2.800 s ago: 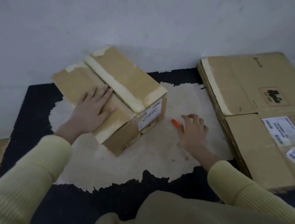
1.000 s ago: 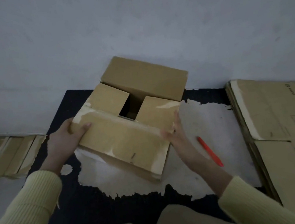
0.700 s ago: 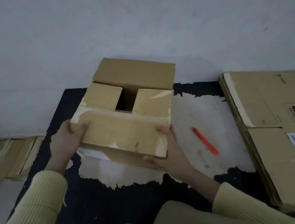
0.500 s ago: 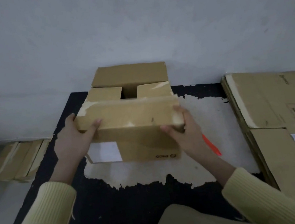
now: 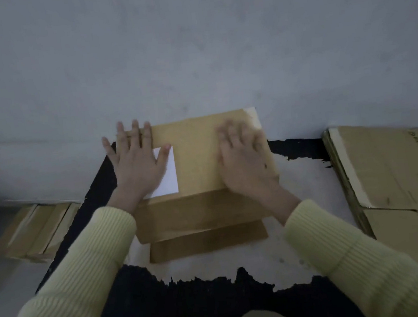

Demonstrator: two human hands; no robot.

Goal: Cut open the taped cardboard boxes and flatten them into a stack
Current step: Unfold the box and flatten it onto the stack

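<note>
On a black mat [image 5: 147,308] at frame centre, the left hand [image 5: 137,164] and right hand [image 5: 245,164] press flat, grip released, on the box [image 5: 195,165].

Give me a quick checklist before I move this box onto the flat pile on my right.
1. Box fully flat: cannot tell; both palms press its top, but a front face still shows below.
2. Left hand free of tools: ok, open palm down, partly on the white label.
3. Right hand free of tools: ok, open palm down, though blurred.
4. Red cutter safely located: cannot tell; it is not in view.
5. Pile of flattened boxes ready to receive: ok, lying flat on the right.
6. Bottom flap tucked: not ok, it sticks out toward you on the floor.
</note>
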